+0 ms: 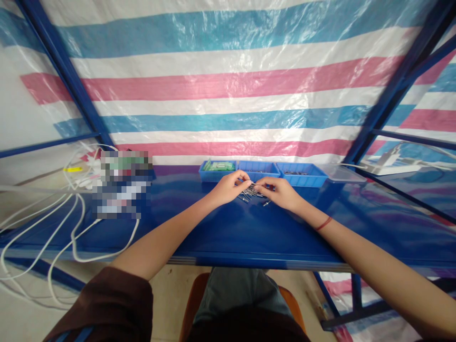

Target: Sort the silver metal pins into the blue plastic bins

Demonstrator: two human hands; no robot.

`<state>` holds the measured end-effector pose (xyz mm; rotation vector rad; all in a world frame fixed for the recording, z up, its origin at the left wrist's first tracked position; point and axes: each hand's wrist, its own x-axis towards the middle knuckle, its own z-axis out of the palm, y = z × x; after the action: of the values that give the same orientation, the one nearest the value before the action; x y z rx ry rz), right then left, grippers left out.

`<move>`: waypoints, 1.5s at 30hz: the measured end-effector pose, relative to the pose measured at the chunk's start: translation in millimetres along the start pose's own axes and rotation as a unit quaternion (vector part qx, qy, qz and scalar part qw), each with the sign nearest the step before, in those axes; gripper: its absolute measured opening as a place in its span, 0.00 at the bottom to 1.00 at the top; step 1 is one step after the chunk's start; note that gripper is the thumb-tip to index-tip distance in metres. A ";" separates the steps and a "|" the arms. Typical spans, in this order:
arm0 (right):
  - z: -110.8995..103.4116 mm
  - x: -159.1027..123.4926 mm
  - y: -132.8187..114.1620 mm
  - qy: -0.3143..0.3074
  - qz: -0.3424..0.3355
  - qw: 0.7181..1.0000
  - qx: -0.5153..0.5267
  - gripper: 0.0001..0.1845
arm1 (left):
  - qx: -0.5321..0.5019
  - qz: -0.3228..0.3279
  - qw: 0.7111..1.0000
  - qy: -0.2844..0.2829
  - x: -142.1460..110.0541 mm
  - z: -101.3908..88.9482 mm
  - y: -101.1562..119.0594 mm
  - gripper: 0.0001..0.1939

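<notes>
Both hands meet over a loose heap of small, thin, pin-like metal pieces (251, 191) on the blue tabletop. My left hand (231, 186) is closed in a pinch, thumb against the fingers, at the left side of the heap. From the right, my right hand (280, 191) pinches too, its fingertips almost touching the left ones. A tiny metal piece (253, 183) shows between the two sets of fingertips; its exact shape is too small to make out. One stray metal piece (266, 203) lies just in front of the right hand.
Behind the hands stand a blue bin (218, 175) with green items and two more blue bins (258, 167) (302, 182) with small metal parts. A clear plastic lid (342, 174) lies to the right. White cables (76, 223) loop at the left. A power strip (394, 164) sits far right.
</notes>
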<state>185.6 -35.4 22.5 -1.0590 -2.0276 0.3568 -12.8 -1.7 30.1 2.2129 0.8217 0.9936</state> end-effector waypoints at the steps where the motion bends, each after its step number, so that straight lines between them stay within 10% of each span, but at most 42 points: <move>1: -1.2 0.5 0.6 0.014 0.013 1.000 0.014 0.18 | 0.020 -0.008 1.000 0.000 -0.2 -0.6 0.1 0.07; 13: -1.5 0.7 -5.4 0.060 0.035 0.995 0.075 0.19 | 0.053 -0.011 0.997 -0.061 -5.0 9.2 2.0 0.14; 24: -4.0 1.2 -6.5 0.065 -0.027 0.997 -0.027 0.16 | 0.119 0.043 0.990 0.061 -3.8 4.8 6.4 0.11; 35: -56.0 -0.6 46.7 0.233 0.184 0.914 -0.278 0.20 | 0.300 -0.010 0.949 -0.100 -1.8 -52.4 17.0 0.14; 39: -69.5 -3.6 43.7 0.188 0.135 0.907 -0.352 0.18 | 0.312 -0.126 0.914 -0.226 -6.2 -73.7 13.6 0.28; 45: -53.2 -2.4 31.3 -0.095 0.106 0.937 -0.319 0.17 | 0.306 -0.205 0.884 -0.286 -11.4 -65.7 5.4 0.39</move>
<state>244.4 -24.1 37.6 -1.6993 -2.2684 -0.1185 -69.3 2.7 65.6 2.4618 1.3500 -0.1740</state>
